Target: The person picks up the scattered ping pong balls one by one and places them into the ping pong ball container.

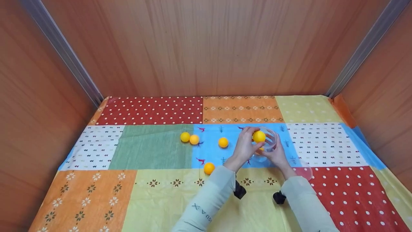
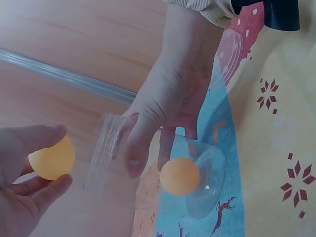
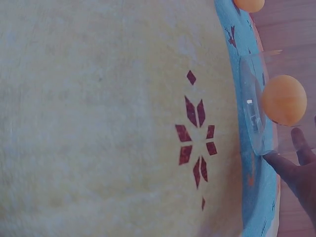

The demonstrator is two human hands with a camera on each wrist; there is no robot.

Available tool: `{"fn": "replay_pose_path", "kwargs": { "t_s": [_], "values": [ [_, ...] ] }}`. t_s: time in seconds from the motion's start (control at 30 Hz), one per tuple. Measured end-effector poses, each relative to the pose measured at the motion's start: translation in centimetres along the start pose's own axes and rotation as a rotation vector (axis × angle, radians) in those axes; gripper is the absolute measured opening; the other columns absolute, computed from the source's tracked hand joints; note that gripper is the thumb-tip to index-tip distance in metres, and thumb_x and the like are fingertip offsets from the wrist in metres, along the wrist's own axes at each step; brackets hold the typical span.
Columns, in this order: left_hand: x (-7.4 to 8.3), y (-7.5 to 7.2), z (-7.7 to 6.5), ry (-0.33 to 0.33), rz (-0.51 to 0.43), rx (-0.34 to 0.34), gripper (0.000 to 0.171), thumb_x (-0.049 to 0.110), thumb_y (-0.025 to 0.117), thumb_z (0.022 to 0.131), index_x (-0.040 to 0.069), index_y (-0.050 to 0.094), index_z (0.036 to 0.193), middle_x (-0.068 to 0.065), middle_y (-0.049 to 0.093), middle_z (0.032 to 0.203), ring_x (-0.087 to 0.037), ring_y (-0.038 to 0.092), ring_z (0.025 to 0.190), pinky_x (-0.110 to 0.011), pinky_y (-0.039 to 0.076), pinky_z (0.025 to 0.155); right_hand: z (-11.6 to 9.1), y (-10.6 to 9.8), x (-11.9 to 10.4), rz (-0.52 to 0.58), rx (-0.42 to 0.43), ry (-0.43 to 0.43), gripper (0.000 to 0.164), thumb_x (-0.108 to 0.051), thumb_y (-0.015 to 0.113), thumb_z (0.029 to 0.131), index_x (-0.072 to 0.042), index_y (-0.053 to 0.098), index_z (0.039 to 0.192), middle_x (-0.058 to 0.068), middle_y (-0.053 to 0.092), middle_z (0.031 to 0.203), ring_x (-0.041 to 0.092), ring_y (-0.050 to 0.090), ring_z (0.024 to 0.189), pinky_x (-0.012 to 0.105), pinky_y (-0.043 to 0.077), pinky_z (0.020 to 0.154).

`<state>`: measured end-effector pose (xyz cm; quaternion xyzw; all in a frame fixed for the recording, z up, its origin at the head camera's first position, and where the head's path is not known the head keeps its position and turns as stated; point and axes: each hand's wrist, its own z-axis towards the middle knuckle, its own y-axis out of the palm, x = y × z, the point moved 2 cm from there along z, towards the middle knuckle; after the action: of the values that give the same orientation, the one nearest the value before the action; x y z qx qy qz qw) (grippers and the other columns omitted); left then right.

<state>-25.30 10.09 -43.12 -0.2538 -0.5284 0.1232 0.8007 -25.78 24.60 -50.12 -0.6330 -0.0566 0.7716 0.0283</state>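
Note:
My left hand [image 1: 242, 149] pinches an orange ping-pong ball [image 1: 259, 136] between thumb and fingertips, right by the mouth of a clear plastic jar [image 2: 210, 170]. My right hand [image 1: 277, 157] grips this see-through jar around its side, with the thumb [image 2: 139, 148] along the near wall in the left wrist view. One orange ball [image 2: 179, 177] lies inside, near the jar's base. In the right wrist view, the jar's round bottom [image 3: 253, 111] shows close over the blue cloth, with right-hand fingers [image 3: 289, 168] beside it.
Several loose balls lie left of my hands: a touching pair [image 1: 185, 137] on the green patch, one ball [image 1: 223, 142] on blue, another ball [image 1: 209, 168] by my left sleeve. A clear round lid [image 1: 305, 171] lies near my right wrist. Wooden panels [image 1: 225, 48] enclose the patchwork tablecloth [image 1: 151, 148].

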Motion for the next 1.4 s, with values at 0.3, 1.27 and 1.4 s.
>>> {"fn": "replay_pose_path", "kwargs": {
  "t_s": [0.3,1.27,1.4],
  "values": [
    [0.3,0.7,0.5,-0.003,0.009,0.011,0.046,0.018,0.069,0.076,0.007,0.053,0.118,-0.001,0.050,0.108,-0.016,0.050,0.097,-0.013,0.042,0.077,0.2,-0.1,0.4,-0.021,0.005,-0.030,0.083,0.001,0.072,0.070,-0.004,0.022,0.136,0.022,0.030,0.135,0.035,0.027,0.123,0.036,0.032,0.094],
    [-3.1,-2.7,-3.3,0.073,0.071,-0.034,0.038,0.018,0.064,0.082,0.003,0.054,0.116,-0.007,0.053,0.108,-0.018,0.052,0.097,-0.023,0.043,0.083,0.7,-0.5,2.7,0.081,0.005,-0.076,0.084,0.008,0.072,0.067,-0.004,0.023,0.135,0.028,0.032,0.131,0.044,0.029,0.119,0.056,0.024,0.095],
    [-4.2,-3.5,-3.9,0.053,0.055,-0.020,0.035,0.016,0.064,0.082,0.004,0.055,0.114,-0.004,0.054,0.106,-0.016,0.051,0.098,-0.024,0.043,0.084,0.7,-0.5,2.7,0.074,0.012,-0.079,0.084,0.007,0.072,0.067,-0.004,0.024,0.134,0.029,0.032,0.130,0.045,0.030,0.118,0.055,0.023,0.096]
  ]
}}
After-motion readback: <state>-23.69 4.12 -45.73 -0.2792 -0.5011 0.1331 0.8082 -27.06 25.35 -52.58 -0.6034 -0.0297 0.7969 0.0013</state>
